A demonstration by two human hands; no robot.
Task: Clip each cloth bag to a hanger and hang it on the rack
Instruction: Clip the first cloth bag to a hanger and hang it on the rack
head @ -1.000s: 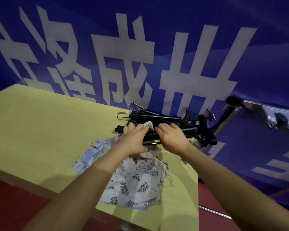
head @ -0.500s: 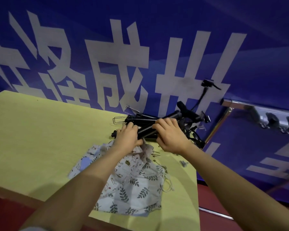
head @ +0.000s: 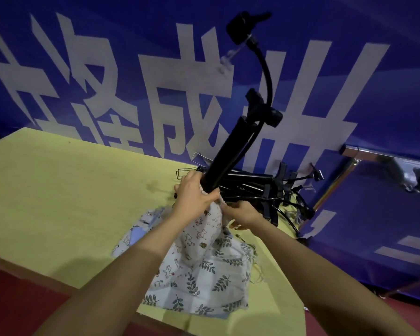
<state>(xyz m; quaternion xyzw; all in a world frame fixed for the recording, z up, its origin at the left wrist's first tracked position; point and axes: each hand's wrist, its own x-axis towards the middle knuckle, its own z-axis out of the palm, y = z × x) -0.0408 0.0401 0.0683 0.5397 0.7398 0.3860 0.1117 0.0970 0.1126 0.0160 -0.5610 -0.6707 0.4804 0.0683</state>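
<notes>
A black clip hanger (head: 230,151) is tilted up on end, its hook (head: 250,25) high against the blue banner. My left hand (head: 195,191) grips its lower end together with the top of a white animal-print cloth bag (head: 199,236), which hangs lifted from that end. My right hand (head: 243,213) pinches the bag's upper edge just right of the hanger end, fingers curled under. More cloth bags, leaf-printed (head: 211,282), lie in a heap on the yellow table (head: 58,202) below.
A pile of black clip hangers (head: 264,187) lies at the table's far right corner. The chrome rack rail (head: 383,161) with hooks runs along the banner at the right. Red floor shows below the table's near edge.
One hanger has swung up from the pile to nearly upright. The animal-print bag has risen with it. My right hand dropped from the hanger bar to the bag's edge.
</notes>
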